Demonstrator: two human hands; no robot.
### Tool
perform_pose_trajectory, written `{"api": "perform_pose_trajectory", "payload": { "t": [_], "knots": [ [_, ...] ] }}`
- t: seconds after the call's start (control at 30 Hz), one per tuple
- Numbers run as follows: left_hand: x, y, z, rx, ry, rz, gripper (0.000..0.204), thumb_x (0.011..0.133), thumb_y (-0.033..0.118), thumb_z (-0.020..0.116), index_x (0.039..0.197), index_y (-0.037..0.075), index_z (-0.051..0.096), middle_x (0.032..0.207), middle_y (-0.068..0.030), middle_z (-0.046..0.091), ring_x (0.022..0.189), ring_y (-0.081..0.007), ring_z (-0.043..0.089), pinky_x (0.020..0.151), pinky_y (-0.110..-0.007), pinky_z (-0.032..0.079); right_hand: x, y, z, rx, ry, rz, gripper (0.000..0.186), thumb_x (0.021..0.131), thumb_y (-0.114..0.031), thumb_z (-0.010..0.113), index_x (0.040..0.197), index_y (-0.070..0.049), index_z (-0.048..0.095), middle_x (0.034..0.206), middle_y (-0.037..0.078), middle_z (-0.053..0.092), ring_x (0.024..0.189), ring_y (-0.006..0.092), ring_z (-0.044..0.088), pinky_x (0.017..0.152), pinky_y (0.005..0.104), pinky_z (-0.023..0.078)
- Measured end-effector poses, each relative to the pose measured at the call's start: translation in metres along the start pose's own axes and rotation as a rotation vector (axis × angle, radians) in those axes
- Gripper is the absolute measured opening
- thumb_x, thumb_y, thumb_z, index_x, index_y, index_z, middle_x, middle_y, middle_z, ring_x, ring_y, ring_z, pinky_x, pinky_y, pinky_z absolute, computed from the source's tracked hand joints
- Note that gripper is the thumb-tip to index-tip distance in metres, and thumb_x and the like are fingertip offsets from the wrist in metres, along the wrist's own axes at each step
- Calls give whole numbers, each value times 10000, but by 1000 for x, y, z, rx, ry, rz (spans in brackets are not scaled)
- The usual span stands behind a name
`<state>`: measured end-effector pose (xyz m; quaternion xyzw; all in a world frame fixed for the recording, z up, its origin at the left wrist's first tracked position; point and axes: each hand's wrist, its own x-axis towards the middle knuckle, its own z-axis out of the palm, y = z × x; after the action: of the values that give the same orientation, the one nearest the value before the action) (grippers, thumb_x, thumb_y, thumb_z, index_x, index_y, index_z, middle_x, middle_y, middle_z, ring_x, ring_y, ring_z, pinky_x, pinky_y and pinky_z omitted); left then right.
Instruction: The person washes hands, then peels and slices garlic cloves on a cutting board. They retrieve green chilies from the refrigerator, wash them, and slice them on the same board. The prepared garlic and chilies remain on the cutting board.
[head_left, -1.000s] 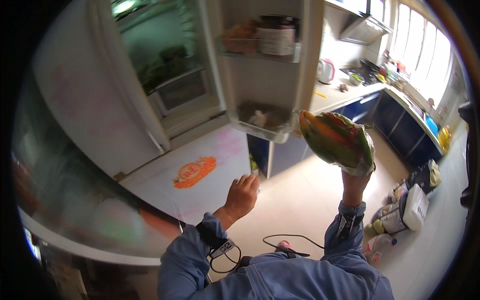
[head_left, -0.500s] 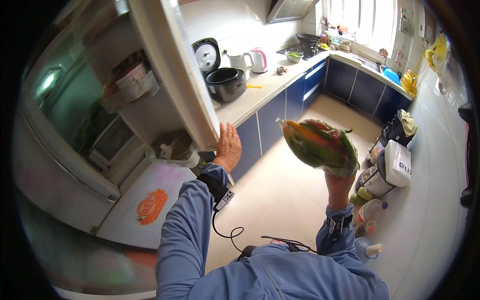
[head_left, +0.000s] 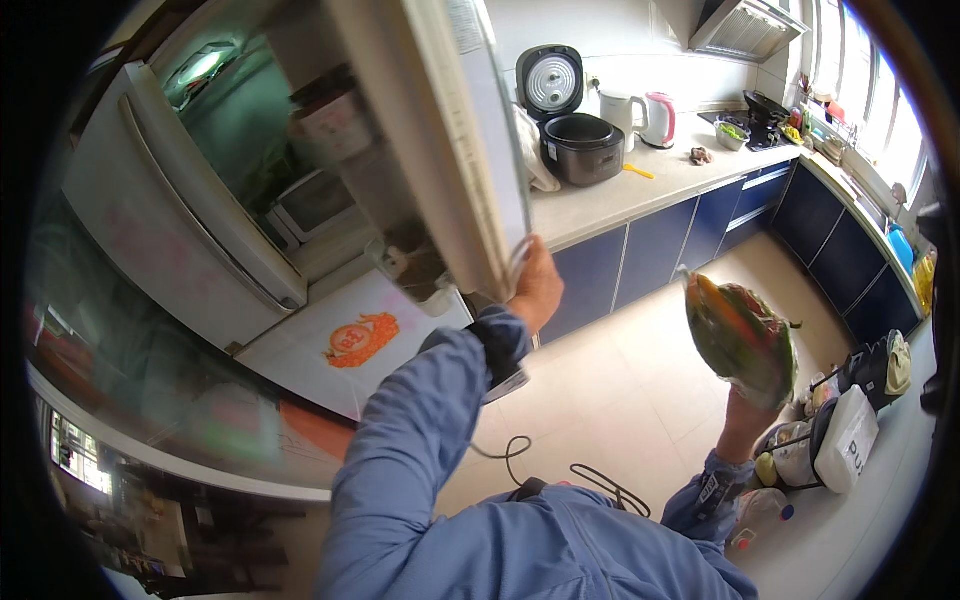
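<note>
My left hand [head_left: 539, 290] is closed on the free edge of the open refrigerator door [head_left: 430, 130], near its lower corner; part of the fingers is hidden behind the edge. Jars and bags sit blurred in the shelves on the door's inner side. On the right, my right hand [head_left: 748, 420] holds up a clear plastic bag of peppers [head_left: 742, 338], long green ones with some red among them. The bag hides most of the fingers. Behind the door, the lit refrigerator interior [head_left: 240, 120] holds greens and a white-framed bin.
A rice cooker [head_left: 582, 148] with its lid up, a pink-and-white kettle [head_left: 659, 120] and a bowl of greens [head_left: 732, 134] stand on the counter. Blue cabinets [head_left: 655, 240] run below. Bottles [head_left: 765, 510] and a white container [head_left: 846, 440] line the right wall.
My view has turned left, so the kitchen sits further right. My left hand has gone from resting against the door's edge to gripping round it. The bag of peppers stays in my right hand.
</note>
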<state>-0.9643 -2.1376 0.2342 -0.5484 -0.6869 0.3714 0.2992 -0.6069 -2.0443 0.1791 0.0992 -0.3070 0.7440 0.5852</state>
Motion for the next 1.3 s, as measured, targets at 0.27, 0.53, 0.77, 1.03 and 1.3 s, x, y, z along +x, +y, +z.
{"api": "perform_pose_trajectory", "payload": {
  "t": [0.27, 0.53, 0.77, 1.03, 1.3],
  "knots": [
    [-155, -35, 20, -742, 488, -246, 213, 675, 148, 686, 707, 31, 512, 764, -132, 494, 821, -306, 484, 858, -450, 349, 16, 33, -7, -27, 76, 114, 572, 897, -432, 417, 1345, -79, 384, 1352, 164, 418, 1236, 346, 412, 1016, 510, 353],
    [-259, -77, 84, -576, 498, -627, 198, 753, 71, 613, 657, 31, 444, 709, -140, 447, 752, -338, 468, 777, -491, 390, 19, 59, 20, -51, 149, 178, 579, 895, -440, 412, 1344, -76, 382, 1345, 155, 427, 1223, 343, 429, 993, 509, 383],
    [-290, -127, 200, -510, 296, -949, 184, 857, 162, 543, 781, -4, 526, 850, -144, 526, 872, -334, 502, 758, -438, 412, 29, 89, 39, -22, 5, 139, 464, 931, -348, 371, 1293, -63, 427, 1309, 140, 461, 1210, 312, 431, 1043, 501, 314],
    [-260, -157, 306, -577, 105, -1123, 293, 921, 210, 475, 832, -66, 515, 913, -223, 522, 927, -386, 506, 798, -454, 424, 26, 125, 2, -111, 83, 204, 633, 803, -311, 516, 1337, -11, 355, 1332, 182, 428, 1200, 316, 451, 1027, 460, 348],
    [-262, -159, 291, -531, -50, -1237, 313, 936, 233, 448, 849, -56, 533, 913, -209, 541, 915, -382, 523, 771, -453, 443, 65, 96, 17, -586, 122, 356, 709, 591, -410, 708, 1098, 42, 503, 1147, 141, 536, 1032, 204, 554, 905, 312, 440]
  ]
}}
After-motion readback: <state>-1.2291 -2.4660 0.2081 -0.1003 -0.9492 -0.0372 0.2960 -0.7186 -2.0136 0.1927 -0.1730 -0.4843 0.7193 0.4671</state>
